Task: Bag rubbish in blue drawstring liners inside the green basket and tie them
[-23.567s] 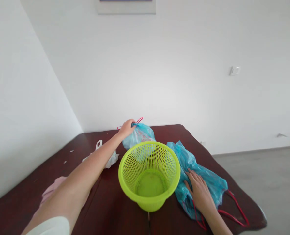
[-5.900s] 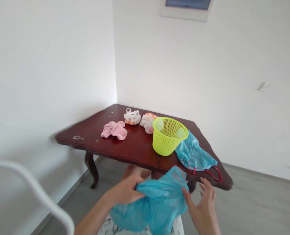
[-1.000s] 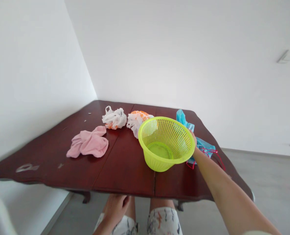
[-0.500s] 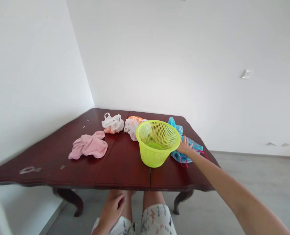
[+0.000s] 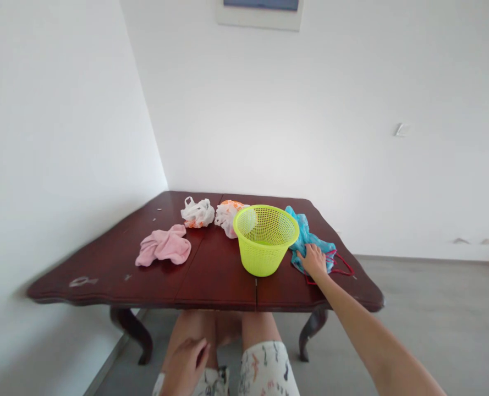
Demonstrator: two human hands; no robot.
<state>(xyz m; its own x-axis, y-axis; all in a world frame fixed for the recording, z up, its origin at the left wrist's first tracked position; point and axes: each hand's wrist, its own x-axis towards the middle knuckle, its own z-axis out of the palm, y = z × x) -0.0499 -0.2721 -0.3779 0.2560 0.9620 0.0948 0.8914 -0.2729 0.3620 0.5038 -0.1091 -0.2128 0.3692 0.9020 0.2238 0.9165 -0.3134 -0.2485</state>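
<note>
My right hand (image 5: 313, 261) rests palm down on a crumpled blue plastic bag with red drawstrings (image 5: 315, 241), its fingers apart. Left of that hand, a yellow-green mesh basket (image 5: 261, 258) stands upright on the table, with nothing visible inside. Below the table edge, my left hand (image 5: 188, 360) lies over my thigh, fingers curled and nothing seen in them.
On the dark red wooden table (image 5: 223, 280) lie a pink cloth (image 5: 164, 246), a white plastic bag (image 5: 198, 213) and another white-and-orange plastic bag (image 5: 226, 217), partly behind the basket. White walls rise behind and at left.
My right hand has moved from beside the basket's rim down onto the blue bag, and the bag's shape has shifted under it. The left hand stays low; the view has tilted slightly up.
</note>
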